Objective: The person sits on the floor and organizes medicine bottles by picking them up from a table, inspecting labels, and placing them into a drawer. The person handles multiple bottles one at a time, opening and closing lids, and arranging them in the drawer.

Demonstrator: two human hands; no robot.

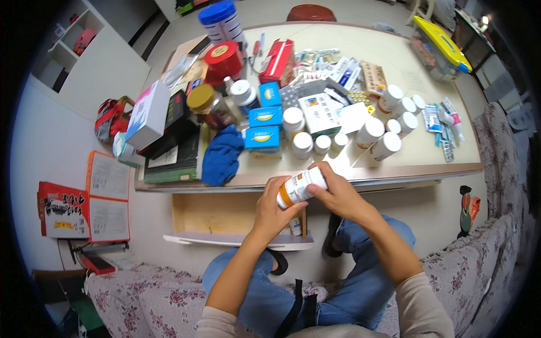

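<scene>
A white pill bottle with an orange-banded label (pixel 298 188) is held tilted between both hands, just off the table's front edge. My left hand (pixel 272 209) grips its lower end, and my right hand (pixel 338 190) holds it near the white ridged cap. Beyond them, several white bottles (pixel 302 144) stand on the table, with more white bottles (pixel 386 146) to the right. Blue boxes (pixel 262 137) are stacked beside a crumpled blue cloth (pixel 223 155). A white and green medicine box (pixel 320 113) lies behind the bottles.
Below the table, an open drawer (pixel 211 213) holds a small white bottle (pixel 295 227). Jars and boxes crowd the table's left side; blister packs (pixel 312 76) and a red box (pixel 277 62) lie farther back. A yellow-lidded plastic bin (pixel 439 50) stands at the far right corner.
</scene>
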